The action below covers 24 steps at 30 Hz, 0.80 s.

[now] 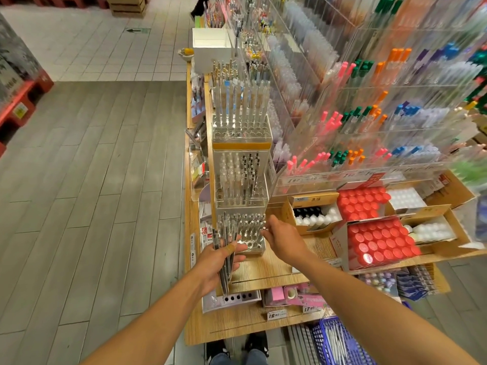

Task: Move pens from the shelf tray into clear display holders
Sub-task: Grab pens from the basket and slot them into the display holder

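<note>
Head view, pens [226, 255] in left grip [220, 262] (bundled)

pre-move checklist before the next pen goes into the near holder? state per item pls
1. Supply: left hand grips a bundle of slim dark pens: ok.
2. Right hand at the nearest clear acrylic holder with round holes, fingertips at its right rim: ok.
3. Pen pinched in right fingers: cannot tell.
4. Free holes: front rows look unfilled: ok.
5. Holder seated flat on the wooden shelf: ok.
6. Bundle clear of the holder's left edge: not ok, tips overlap it in view.
</note>
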Each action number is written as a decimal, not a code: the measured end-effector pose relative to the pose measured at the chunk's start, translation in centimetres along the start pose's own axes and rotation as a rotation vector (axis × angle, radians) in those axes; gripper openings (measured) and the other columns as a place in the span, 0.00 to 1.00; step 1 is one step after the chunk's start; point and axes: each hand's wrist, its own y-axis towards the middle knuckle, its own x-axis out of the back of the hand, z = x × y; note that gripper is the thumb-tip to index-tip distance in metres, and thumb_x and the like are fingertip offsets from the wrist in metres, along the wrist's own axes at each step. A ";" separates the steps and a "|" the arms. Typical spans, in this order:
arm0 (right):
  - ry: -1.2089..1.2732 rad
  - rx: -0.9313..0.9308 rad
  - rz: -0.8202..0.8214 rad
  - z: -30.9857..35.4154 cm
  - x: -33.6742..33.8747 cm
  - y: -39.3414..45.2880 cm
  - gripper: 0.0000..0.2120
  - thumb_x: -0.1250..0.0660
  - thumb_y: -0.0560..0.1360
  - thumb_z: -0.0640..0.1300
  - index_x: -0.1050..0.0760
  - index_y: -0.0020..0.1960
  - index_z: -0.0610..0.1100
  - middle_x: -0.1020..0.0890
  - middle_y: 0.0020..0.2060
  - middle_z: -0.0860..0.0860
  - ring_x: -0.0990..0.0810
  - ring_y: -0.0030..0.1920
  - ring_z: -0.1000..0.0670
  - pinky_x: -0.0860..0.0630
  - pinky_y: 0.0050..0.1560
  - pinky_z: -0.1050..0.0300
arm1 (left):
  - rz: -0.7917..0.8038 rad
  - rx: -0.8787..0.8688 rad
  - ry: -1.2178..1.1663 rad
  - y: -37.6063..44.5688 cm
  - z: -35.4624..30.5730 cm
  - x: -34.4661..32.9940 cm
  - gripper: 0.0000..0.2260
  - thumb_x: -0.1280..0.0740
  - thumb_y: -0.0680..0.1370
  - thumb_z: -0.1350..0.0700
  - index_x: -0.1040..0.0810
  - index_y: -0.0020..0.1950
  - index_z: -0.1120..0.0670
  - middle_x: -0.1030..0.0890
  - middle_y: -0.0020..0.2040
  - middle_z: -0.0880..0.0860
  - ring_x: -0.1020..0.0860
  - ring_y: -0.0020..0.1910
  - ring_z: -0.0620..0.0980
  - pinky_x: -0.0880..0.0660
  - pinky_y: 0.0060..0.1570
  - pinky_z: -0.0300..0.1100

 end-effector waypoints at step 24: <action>0.814 -0.093 -0.100 1.1 5.5 0.6 0.03 0.38 0.81 0.39 0.26 0.50 0.43 0.21 0.37 0.47 0.22 0.34 0.55 0.23 0.38 0.61 | -0.054 -0.019 -0.050 -0.2 0.5 -0.2 0.10 0.36 0.81 0.63 0.20 0.60 0.58 0.16 0.42 0.59 0.19 0.36 0.52 0.21 0.33 0.43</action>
